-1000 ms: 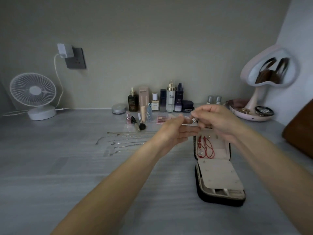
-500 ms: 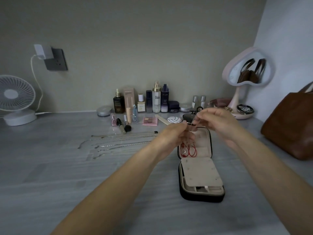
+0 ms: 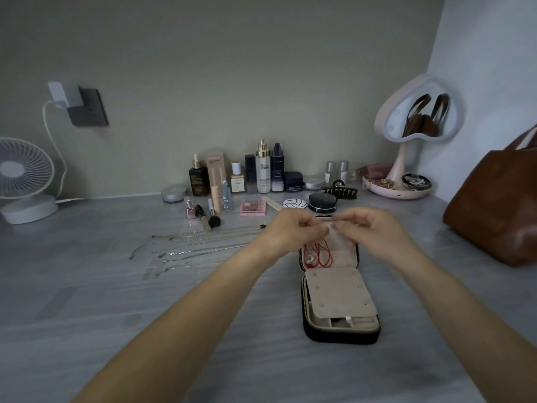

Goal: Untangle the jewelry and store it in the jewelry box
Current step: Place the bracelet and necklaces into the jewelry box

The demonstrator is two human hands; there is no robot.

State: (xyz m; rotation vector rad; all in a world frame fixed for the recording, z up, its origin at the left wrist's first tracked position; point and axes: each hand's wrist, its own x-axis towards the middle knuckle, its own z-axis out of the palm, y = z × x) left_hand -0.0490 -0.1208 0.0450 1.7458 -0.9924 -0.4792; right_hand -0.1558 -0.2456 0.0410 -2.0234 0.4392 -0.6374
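A black jewelry box (image 3: 341, 335) lies open on the grey table, its beige flap (image 3: 337, 295) folded over the tray. In its pink-lined lid (image 3: 344, 251) sits a red cord necklace (image 3: 324, 253) with a pale pendant. My left hand (image 3: 293, 229) and my right hand (image 3: 370, 229) hover side by side just above the lid. Their fingertips are curled and pinch a small fine piece of jewelry between them, too thin to make out. Several silver chains (image 3: 203, 242) lie stretched out in rows to the left of the box.
Cosmetic bottles (image 3: 263, 167), a pink eyeshadow palette (image 3: 253, 207), a round black compact (image 3: 323, 202) and a black hair claw (image 3: 340, 191) stand behind the box. At the far right are a heart-shaped mirror (image 3: 418, 117) and a brown bag (image 3: 497, 210). A white fan (image 3: 21, 175) stands far left.
Both hands have come down from in front of the bottles to just above the box lid, still pinching the small piece. The view has swung a little to the right.
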